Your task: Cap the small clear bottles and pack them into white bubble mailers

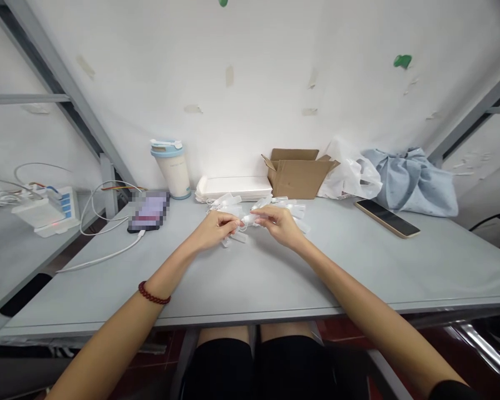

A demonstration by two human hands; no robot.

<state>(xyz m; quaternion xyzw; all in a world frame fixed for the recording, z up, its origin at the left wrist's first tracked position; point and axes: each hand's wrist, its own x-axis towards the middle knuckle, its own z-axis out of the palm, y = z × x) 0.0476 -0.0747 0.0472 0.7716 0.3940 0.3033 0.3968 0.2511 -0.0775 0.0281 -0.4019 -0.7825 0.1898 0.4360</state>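
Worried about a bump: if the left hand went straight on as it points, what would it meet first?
Likely the right hand, just beyond the small white piece both hands pinch; the left hand points rightward straight at it.

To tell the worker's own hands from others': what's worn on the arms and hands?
The left hand and right hand wear no gloves; no rings or watch show. A dark red bead bracelet circles the left wrist. Forearms are uncovered; a black sleeve edge shows high on the right arm.
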